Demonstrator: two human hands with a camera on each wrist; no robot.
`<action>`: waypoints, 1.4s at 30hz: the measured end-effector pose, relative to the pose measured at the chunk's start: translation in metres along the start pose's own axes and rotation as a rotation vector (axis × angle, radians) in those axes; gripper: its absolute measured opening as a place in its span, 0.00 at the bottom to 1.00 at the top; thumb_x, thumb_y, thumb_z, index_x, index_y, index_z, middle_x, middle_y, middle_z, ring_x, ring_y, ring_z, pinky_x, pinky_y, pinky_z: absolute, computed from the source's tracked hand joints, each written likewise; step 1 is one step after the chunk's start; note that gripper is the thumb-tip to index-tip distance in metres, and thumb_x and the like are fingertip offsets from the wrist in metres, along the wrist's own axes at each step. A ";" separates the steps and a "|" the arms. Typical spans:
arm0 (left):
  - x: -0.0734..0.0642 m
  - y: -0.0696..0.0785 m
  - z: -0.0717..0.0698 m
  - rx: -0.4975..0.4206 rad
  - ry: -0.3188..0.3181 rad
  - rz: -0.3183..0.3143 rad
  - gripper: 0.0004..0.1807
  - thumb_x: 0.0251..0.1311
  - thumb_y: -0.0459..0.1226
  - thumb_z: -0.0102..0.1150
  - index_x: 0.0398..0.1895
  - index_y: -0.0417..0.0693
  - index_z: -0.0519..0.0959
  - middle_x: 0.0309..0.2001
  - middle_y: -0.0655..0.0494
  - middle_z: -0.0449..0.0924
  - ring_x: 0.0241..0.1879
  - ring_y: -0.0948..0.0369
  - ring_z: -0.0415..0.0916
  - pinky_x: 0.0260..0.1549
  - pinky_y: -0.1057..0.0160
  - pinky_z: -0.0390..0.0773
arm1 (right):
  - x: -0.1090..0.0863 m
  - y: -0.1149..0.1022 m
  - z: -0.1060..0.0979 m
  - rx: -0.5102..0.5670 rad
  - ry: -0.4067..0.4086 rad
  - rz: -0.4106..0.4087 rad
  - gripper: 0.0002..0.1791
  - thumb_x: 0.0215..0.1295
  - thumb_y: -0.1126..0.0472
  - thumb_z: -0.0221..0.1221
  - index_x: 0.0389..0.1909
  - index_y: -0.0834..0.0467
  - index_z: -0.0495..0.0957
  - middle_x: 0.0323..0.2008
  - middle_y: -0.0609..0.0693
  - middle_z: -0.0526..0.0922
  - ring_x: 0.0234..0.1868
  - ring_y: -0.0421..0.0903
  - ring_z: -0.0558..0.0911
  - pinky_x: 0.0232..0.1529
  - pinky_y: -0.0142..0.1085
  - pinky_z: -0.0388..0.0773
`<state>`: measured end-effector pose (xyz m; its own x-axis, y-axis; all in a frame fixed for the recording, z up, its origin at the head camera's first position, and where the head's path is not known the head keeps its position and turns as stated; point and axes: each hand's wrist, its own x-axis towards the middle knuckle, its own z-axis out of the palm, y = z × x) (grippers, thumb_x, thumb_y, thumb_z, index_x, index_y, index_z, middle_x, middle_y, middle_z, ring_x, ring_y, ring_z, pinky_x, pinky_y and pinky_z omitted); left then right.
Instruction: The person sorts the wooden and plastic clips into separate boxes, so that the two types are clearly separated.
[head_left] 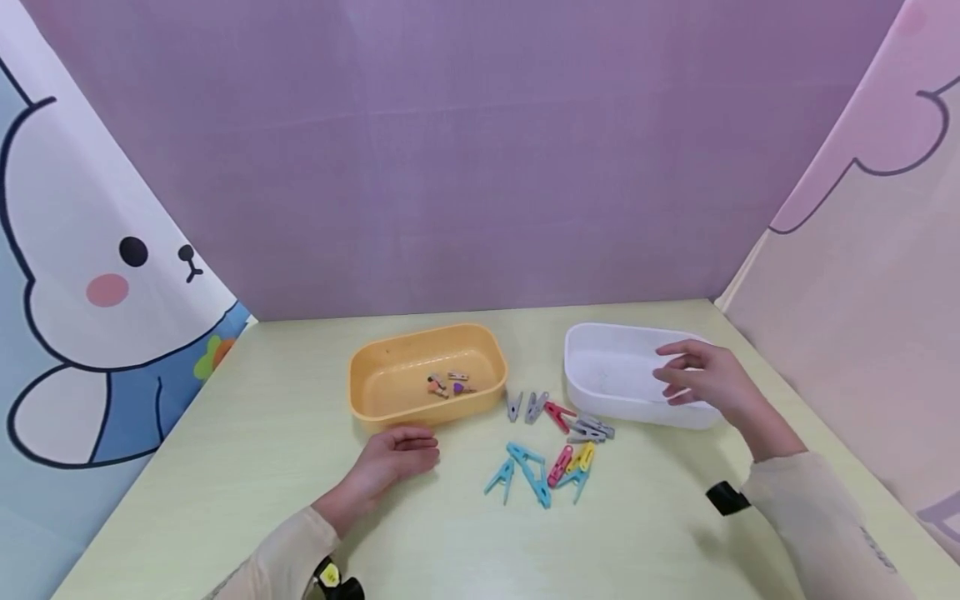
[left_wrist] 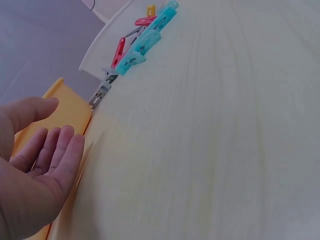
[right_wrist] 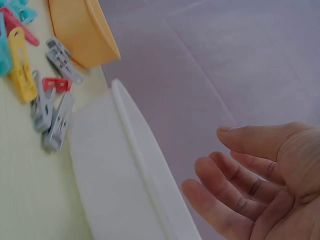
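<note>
In the head view my left hand (head_left: 392, 462) is at the near side of a yellow-orange basin (head_left: 375, 415), fingers loosely bent with nothing in them. Several tiny pegs (head_left: 457, 376) lie in that basin. My right hand (head_left: 701, 379) hangs over the right end of a white basin (head_left: 600, 404), its fingers relaxed and holding nothing. Between and in front of the basins lie clothespins: grey ones (head_left: 536, 407), a red one (head_left: 559, 415), blue ones (head_left: 529, 475), a pink one (head_left: 560, 467) and a yellow one (head_left: 583, 457). The right wrist view shows the thumb (right_wrist: 255, 141) apart from the fingers.
A pale wood-grain table (head_left: 465, 542) carries everything. Behind it rises a purple backdrop (head_left: 480, 167). Printed panels stand at both sides, the left with a cartoon animal (head_left: 112, 292). Black wrist straps (head_left: 727, 498) sit on the sleeves.
</note>
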<state>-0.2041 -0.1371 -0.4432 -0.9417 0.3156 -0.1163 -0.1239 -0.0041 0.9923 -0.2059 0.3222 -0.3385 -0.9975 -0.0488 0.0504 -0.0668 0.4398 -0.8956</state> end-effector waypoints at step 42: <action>0.021 0.014 0.060 0.294 -0.177 -0.088 0.24 0.51 0.29 0.73 0.52 0.34 0.78 0.41 0.50 0.82 0.39 0.60 0.80 0.43 0.63 0.83 | -0.050 0.105 -0.019 1.018 0.192 0.026 0.13 0.72 0.76 0.50 0.46 0.57 0.76 0.31 0.60 0.86 0.34 0.50 0.88 0.41 0.40 0.86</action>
<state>-0.2063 -0.0734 -0.4291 -0.8594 0.4626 -0.2177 -0.0822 0.2952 0.9519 -0.1639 0.3877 -0.4271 -0.9910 0.1328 0.0156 -0.0845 -0.5317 -0.8427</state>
